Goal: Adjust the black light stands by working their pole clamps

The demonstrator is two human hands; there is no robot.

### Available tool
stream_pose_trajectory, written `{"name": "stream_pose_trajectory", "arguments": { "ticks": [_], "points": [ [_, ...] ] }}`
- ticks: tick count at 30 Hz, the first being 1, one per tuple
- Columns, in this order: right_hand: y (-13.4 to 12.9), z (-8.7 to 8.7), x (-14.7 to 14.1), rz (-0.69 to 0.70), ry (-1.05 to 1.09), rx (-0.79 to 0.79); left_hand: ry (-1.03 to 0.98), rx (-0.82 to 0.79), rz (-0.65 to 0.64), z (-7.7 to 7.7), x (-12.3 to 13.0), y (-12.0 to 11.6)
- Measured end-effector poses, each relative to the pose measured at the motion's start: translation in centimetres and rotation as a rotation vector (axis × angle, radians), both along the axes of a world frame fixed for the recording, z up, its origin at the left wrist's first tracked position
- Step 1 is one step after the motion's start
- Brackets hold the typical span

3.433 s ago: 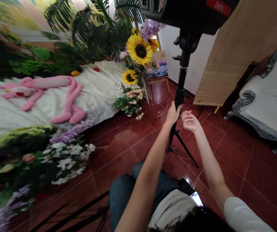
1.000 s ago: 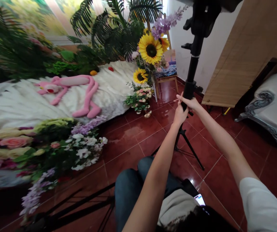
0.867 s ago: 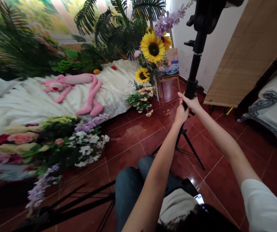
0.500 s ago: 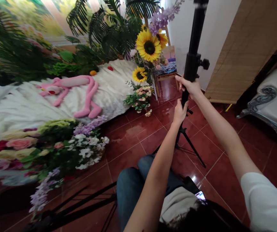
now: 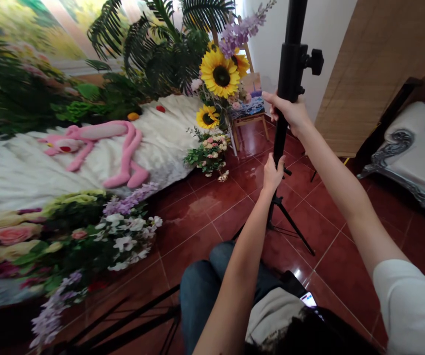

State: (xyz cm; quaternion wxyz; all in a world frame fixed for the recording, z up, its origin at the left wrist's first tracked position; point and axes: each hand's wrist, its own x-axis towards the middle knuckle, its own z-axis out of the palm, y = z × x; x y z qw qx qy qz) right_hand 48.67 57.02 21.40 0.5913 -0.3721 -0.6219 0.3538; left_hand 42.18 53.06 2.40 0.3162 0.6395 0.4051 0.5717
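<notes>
A black tripod stand (image 5: pixel 281 130) rises in front of me, its legs (image 5: pixel 295 229) spread on the red tiles. My left hand (image 5: pixel 273 173) is closed around the lower part of its pole, just above a small knob (image 5: pixel 287 172). Higher up, my right hand (image 5: pixel 289 111) wraps the pole directly beneath a thick black collar (image 5: pixel 289 71). From that collar a clamp knob (image 5: pixel 315 62) sticks out to the right. The pole's top runs out of view, and the palm sides of both hands are hidden.
A second black stand's legs (image 5: pixel 138 315) lie at lower left. Left are a white fur-covered bench (image 5: pixel 168 128) with a pink plush toy (image 5: pixel 123 148), and flowers (image 5: pixel 123 236). Behind stand sunflowers (image 5: pixel 220 75) and a small easel painting (image 5: pixel 251 101). A white ornate sofa (image 5: pixel 419 153) is at right.
The stand's collar and clamp knob appear larger and nearer, shifted slightly left. Both hands keep their hold on the pole. The surroundings have shifted left in view.
</notes>
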Motion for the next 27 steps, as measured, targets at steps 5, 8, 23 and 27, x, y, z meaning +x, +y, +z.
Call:
{"name": "stream_pose_trajectory", "arguments": {
  "ticks": [5,8,23,27],
  "points": [
    [-2.8,0.4,1.1,-0.057,-0.198,0.037,-0.009,-0.016,0.004,-0.3,0.1,0.2],
    [-5.2,-2.1,2.8,-0.175,-0.292,0.1,-0.014,-0.02,-0.005,-0.5,0.2,0.3],
    [-16.1,-15.0,6.4,-0.33,-0.995,0.136,-0.041,-0.001,-0.012,0.0,0.1,0.0],
    [-15.4,-15.9,6.4,-0.408,-0.99,0.149,-0.044,-0.002,-0.013,-0.1,0.1,0.1]
  ]
}}
